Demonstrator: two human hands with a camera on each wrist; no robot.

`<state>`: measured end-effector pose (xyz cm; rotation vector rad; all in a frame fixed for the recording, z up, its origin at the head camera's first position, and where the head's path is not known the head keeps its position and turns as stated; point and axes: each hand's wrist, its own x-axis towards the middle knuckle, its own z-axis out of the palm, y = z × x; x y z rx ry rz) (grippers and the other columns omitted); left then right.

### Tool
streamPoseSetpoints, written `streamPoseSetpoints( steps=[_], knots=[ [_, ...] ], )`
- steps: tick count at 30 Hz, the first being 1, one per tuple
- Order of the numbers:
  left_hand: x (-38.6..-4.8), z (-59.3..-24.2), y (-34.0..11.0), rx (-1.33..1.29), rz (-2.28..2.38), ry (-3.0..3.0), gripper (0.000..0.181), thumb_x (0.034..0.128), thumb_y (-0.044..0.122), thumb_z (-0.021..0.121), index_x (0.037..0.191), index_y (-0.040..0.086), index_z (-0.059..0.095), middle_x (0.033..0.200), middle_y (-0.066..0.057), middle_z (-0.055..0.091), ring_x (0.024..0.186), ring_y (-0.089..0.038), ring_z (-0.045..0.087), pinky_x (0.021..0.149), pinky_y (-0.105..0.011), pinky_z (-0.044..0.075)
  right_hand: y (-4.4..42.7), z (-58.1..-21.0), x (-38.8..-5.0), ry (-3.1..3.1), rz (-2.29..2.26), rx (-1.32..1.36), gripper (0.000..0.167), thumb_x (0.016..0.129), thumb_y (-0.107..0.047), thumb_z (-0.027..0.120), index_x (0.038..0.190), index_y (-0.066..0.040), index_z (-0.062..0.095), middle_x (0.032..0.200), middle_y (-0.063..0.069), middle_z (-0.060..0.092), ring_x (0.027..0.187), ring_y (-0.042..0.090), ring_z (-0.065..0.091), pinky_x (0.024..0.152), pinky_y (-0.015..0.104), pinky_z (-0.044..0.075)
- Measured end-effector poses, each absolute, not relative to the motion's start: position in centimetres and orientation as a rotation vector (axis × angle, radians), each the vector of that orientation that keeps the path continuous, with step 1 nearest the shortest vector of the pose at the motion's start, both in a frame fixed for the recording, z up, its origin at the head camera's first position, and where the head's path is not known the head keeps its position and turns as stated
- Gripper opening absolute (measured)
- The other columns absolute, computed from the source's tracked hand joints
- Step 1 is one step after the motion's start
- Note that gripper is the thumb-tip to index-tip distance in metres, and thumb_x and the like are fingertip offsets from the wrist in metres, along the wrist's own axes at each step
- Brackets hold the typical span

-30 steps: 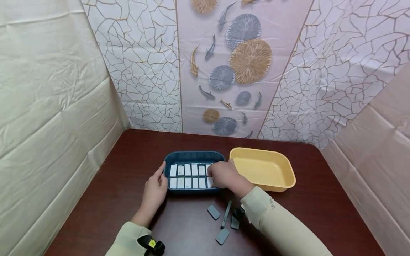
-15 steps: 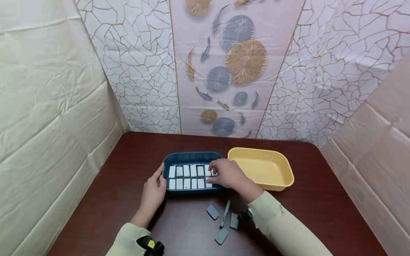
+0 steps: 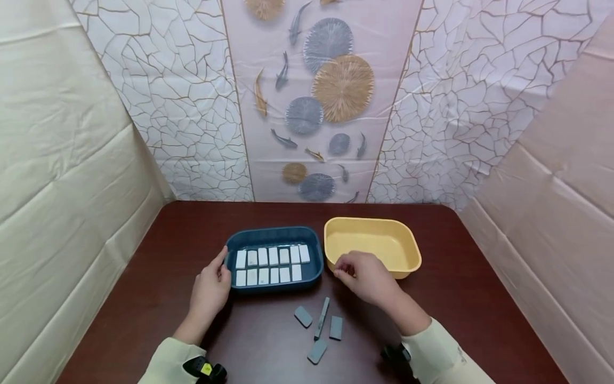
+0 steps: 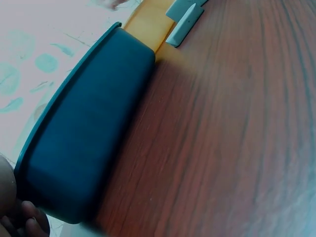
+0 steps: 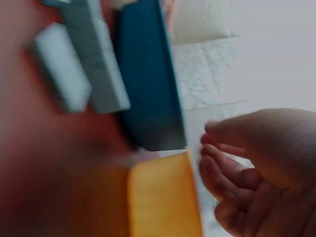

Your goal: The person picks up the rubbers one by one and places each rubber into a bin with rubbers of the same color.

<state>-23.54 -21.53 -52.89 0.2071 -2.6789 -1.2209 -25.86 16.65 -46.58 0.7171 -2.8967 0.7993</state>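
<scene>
A dark blue tray (image 3: pixel 313 255) holds two rows of small white rectangular blocks (image 3: pixel 273 256); the back row reaches further right. My left hand (image 3: pixel 209 288) grips the tray's left end, thumb at the rim; in the left wrist view its curled fingers (image 4: pixel 35 217) are at the tray's corner. My right hand (image 3: pixel 366 277) hovers before the yellow tray's (image 3: pixel 379 242) front left corner, fingers loosely bent. Nothing shows between those fingers in the right wrist view, where the hand (image 5: pixel 271 168) is beside both trays. No blocks are seen in the yellow tray.
Several grey blocks (image 3: pixel 336 328) lie loose on the dark red-brown table (image 3: pixel 268 330) in front of the trays, one of them (image 3: pixel 322 319) standing on its narrow side. Patterned cloth (image 3: pixel 307 106) hangs behind the table, and plain cloth walls flank it.
My right hand has let go at the right end of the white rows and drawn back rightward to the yellow tray's front. The left hand keeps its grip. The head view has shifted slightly.
</scene>
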Motion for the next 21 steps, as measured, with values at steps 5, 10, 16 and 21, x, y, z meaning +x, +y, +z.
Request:
streamPoseSetpoints(
  steps=[5, 10, 16, 21],
  knots=[
    [-23.5, -52.6, -22.4, 0.219, -1.19, -2.706, 0.058, 0.1117, 0.015, 0.05, 0.17, 0.019, 0.045, 0.061, -0.004, 0.046, 0.052, -0.024, 0.045, 0.048, -0.034, 0.036, 17.8, -49.0, -23.5, -2.95, 0.832, 0.924, 0.013, 0.1, -0.013, 0.083, 0.112, -0.017, 0.081, 0.101, -0.01, 0.071, 0.091, 0.007, 0.066, 0.081, 0.033, 0.061],
    [-23.8, -52.3, -23.8, 0.244, -1.152, -2.746, 0.059, 0.1129, 0.017, 0.048, 0.171, 0.02, 0.043, 0.065, -0.006, 0.048, 0.056, -0.025, 0.049, 0.051, -0.034, 0.041, 17.9, -50.5, -22.4, -2.967, 0.871, 1.072, 0.027, 0.101, -0.013, 0.081, 0.128, -0.015, 0.078, 0.118, 0.001, 0.07, 0.099, 0.011, 0.069, 0.084, 0.034, 0.061],
    [-23.5, -51.4, -24.7, 0.284, -0.926, -2.776, 0.055, 0.1119, 0.023, 0.055, 0.167, 0.017, 0.05, 0.068, -0.007, 0.057, 0.055, -0.024, 0.051, 0.051, -0.035, 0.043, 16.9, -51.2, -21.6, -2.993, 0.723, 1.149, 0.039, 0.103, -0.023, 0.08, 0.141, -0.023, 0.074, 0.118, -0.002, 0.065, 0.09, 0.005, 0.059, 0.08, 0.031, 0.056],
    [-23.8, -50.4, -22.5, 0.116, -0.668, -2.686, 0.047, 0.1051, 0.017, 0.069, 0.152, 0.013, 0.068, 0.081, -0.008, 0.058, 0.057, -0.02, 0.046, 0.049, -0.036, 0.038, 15.9, -51.3, -21.8, -2.959, 0.59, 1.193, 0.038, 0.101, -0.026, 0.083, 0.138, -0.02, 0.076, 0.111, -0.005, 0.064, 0.09, 0.004, 0.057, 0.079, 0.029, 0.056]
  ],
)
